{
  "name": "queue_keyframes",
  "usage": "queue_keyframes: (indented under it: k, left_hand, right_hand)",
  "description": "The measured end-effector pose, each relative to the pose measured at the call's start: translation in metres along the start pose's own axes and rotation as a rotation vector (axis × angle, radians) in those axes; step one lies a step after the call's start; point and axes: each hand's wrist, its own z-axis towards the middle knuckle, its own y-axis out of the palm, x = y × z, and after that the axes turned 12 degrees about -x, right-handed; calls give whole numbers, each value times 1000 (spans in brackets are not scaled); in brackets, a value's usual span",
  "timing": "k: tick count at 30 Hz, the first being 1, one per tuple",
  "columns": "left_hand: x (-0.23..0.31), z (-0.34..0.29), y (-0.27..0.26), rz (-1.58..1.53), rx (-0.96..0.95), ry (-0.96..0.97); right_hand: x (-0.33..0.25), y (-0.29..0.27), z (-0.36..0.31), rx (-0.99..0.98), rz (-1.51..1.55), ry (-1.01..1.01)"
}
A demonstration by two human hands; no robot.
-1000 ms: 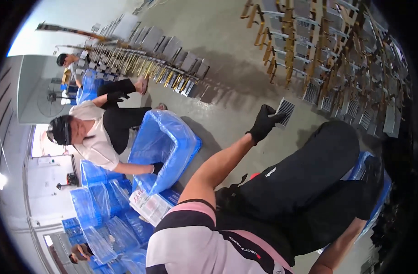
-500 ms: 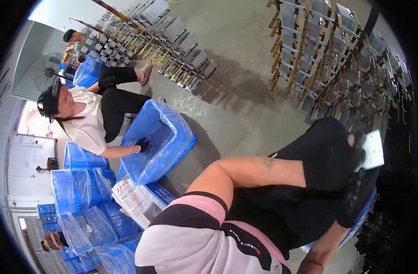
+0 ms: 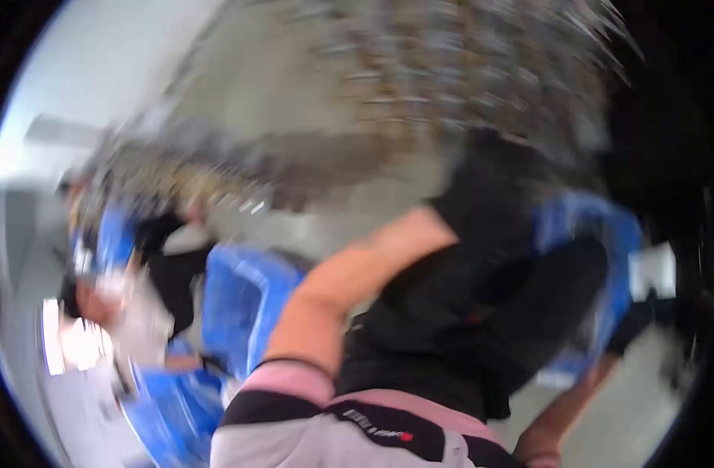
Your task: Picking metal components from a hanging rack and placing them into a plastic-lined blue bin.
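The person's white, pink and black top filled the bottom of the view, with the black trousers spreading up from it. The two gloved hands were well apart. The right hand, low at the right edge, was clamped on the lower edge of a pale flat piece, which stood up above the glove beside a blue crate with a plastic lining. The left hand was stretched forward past the legs toward a rack of hanging metal parts; blur hid its fingers, so whether it gripped anything could not be told. Farther off to the left stood another blue crate, tilted in the view, and a co-worker in a light top sat next to it, one dark-gloved hand close to its side. More blue crates stood below the co-worker. Beyond, across the grey floor, ran a second row of hung parts, smeared by motion, with a further blue container near its end and a bright opening at the far left.
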Motion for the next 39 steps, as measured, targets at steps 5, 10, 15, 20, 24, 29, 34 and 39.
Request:
queue_keyframes:
  k: [5, 10, 15, 20, 24, 29, 34, 39]
  left_hand:
    - [-1, 2, -39, 250, -577, -506]
    - [22, 33, -4, 135, -567, -339]
    - [20, 31, 12, 96, -620, -362]
    - [27, 32, 13, 93, -616, -422]
    - [19, 33, 13, 99, -592, -430]
    - [13, 35, 13, 42, -597, -422]
    - [16, 37, 17, 51, -626, -460]
    - [15, 35, 11, 113, -581, -555]
  right_hand:
    - [-119, 57, -43, -272, 1, 538]
    - [17, 66, -79, 123, 108, 385]
    - [46, 93, -76, -145, -246, 484]
    - [78, 131, -45, -287, -506, 512]
    - [100, 152, -20, -206, -580, 468]
    - [120, 166, 1, -133, -667, 436]
    - [140, 172, 5, -19, -834, 323]
    - [135, 185, 12, -52, -846, 369]
